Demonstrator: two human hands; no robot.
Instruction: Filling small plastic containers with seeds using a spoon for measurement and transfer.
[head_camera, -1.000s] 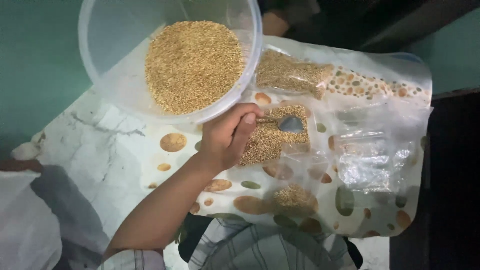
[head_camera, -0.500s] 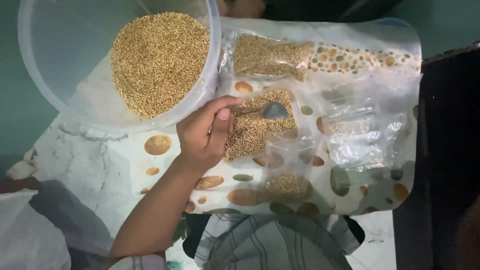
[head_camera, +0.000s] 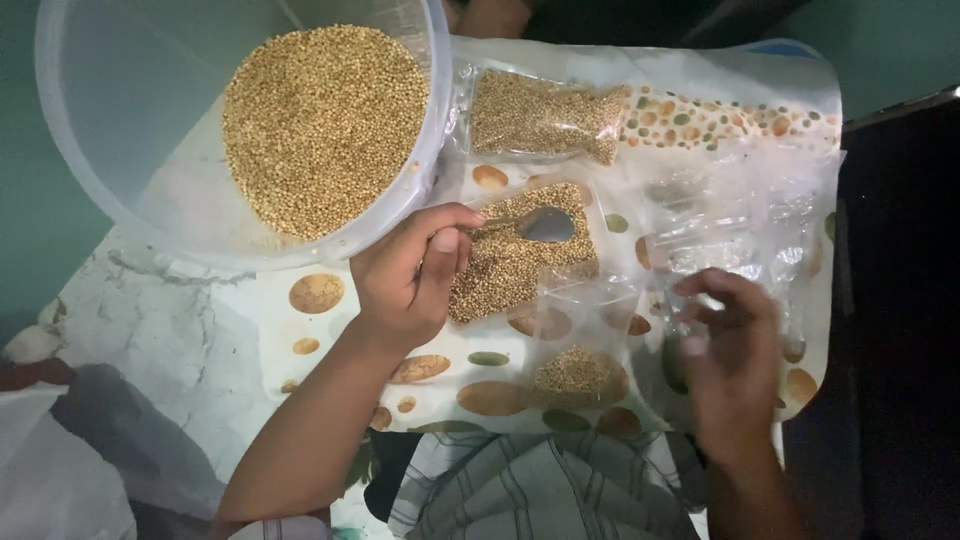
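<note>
Clear plastic tub (head_camera: 120, 130), far left, tilted, held a heap of golden grain (head_camera: 325, 125). Left hand (head_camera: 410, 275), just below the tub's rim, was curled shut, pinching the handle of a metal spoon (head_camera: 545, 225); the bowl lay over a filled clear packet (head_camera: 520, 255) on the spotted cloth (head_camera: 320, 295). Second filled packet (head_camera: 540, 115) lay above it, a partly filled one (head_camera: 575, 370) below. Right hand (head_camera: 730, 360), fingers loosely bent, touched a pile of empty clear bags (head_camera: 740, 215); whether it pinched one could not be told.
</note>
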